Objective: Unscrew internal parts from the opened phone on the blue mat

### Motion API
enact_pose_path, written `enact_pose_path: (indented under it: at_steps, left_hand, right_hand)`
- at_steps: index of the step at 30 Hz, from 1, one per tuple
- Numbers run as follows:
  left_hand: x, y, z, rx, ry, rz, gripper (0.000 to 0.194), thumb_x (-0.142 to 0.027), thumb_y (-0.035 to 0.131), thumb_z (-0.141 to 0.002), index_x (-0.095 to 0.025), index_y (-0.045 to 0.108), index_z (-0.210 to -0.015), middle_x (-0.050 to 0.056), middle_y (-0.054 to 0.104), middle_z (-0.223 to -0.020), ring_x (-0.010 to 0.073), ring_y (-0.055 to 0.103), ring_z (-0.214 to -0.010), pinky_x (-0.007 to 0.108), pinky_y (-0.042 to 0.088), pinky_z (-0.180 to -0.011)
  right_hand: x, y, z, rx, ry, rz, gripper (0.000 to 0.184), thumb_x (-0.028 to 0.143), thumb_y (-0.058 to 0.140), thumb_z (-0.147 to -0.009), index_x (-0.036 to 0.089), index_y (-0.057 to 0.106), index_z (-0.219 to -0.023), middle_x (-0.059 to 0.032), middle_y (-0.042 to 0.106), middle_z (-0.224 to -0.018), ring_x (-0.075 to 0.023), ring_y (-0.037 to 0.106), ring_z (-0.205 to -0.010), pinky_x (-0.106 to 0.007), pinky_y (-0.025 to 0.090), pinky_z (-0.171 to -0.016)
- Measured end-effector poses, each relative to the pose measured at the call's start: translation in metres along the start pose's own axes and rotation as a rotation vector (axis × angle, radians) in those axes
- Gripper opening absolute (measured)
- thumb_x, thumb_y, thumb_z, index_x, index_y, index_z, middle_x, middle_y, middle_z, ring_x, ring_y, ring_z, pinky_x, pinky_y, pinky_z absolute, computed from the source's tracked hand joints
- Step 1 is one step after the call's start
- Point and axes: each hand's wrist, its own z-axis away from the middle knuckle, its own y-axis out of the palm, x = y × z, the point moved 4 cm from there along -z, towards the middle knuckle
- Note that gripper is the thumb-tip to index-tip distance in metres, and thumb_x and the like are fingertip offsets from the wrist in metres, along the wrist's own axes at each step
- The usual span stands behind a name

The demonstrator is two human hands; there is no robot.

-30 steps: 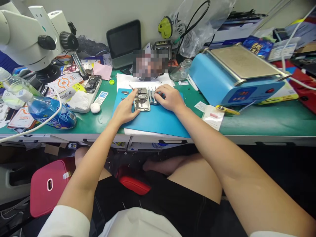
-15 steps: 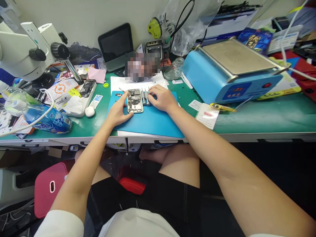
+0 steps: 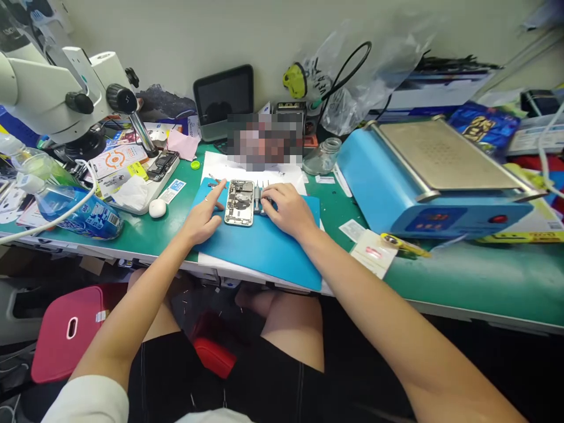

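While one green bench is running across the view, one blue machine is sitting at its right side and one microscope is standing at its left. One red stool is sitting below, at left. One blue mat is lying mid-bench, partly covering white paper. One screen is leaning near the wall; two bottles are lying at left; one glass jar is sitting near the machine.

Two hands are resting over the mat. Left hand is holding nothing visible, fingers spreading loosely and thumb standing apart, just beside the phone; contact is not clear. Right hand is half closing, fingers curling over the screwdrivers; can't tell if it is gripping any.

One opened phone is lying flat on the mat between both hands, innards showing. At least two screwdrivers are lying just right of it, partly hidden. One white case and one smaller green cap are sitting left of the mat.
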Motion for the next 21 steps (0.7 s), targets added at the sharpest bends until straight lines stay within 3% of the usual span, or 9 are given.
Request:
enact_pose_path:
  at_steps: [8, 13, 17, 21]
  left_hand:
    - [-0.004, -0.005, 0.009, -0.016, 0.044, -0.022, 0.096, -0.018, 0.044, -0.077, -0.028, 0.017, -0.168, 0.009, 0.04, -0.168, 0.0195, 0.069, -0.108, 0.037, 0.052, -0.097]
    - [-0.009, -0.007, 0.016, -0.066, 0.006, -0.14, 0.097, -0.013, 0.045, -0.08, -0.028, 0.011, -0.169, 0.013, 0.034, -0.171, 0.0216, 0.069, -0.112, 0.039, 0.052, -0.098]
    - [-0.011, -0.008, 0.019, -0.1, -0.019, -0.21, 0.1, -0.009, 0.045, -0.079, -0.027, 0.006, -0.17, 0.014, 0.04, -0.168, 0.0213, 0.07, -0.11, 0.036, 0.054, -0.093]
    - [-0.011, -0.007, 0.019, -0.057, -0.012, -0.225, 0.101, -0.009, 0.046, -0.08, -0.027, 0.005, -0.17, 0.014, 0.04, -0.167, 0.0221, 0.071, -0.109, 0.037, 0.056, -0.093]
  right_hand:
    - [0.0, -0.001, 0.003, 0.076, 0.023, -0.041, 0.024, 0.029, 0.055, -0.097, 0.019, 0.072, -0.11, -0.0143, 0.071, -0.127, -0.0323, 0.063, -0.123, -0.054, 0.052, -0.109]
    - [0.003, 0.0, 0.006, 0.174, 0.039, -0.038, 0.042, 0.031, 0.062, -0.089, 0.016, 0.068, -0.128, -0.0181, 0.065, -0.139, -0.0388, 0.06, -0.131, -0.06, 0.051, -0.109]
    - [0.004, 0.003, 0.005, 0.208, 0.032, -0.034, 0.048, 0.028, 0.061, -0.088, 0.019, 0.064, -0.135, -0.0172, 0.062, -0.142, -0.0379, 0.057, -0.134, -0.06, 0.049, -0.113]
    - [0.003, 0.004, 0.001, 0.228, 0.03, -0.037, 0.051, 0.029, 0.064, -0.089, 0.018, 0.062, -0.138, -0.0173, 0.061, -0.141, -0.0359, 0.058, -0.134, -0.057, 0.051, -0.114]
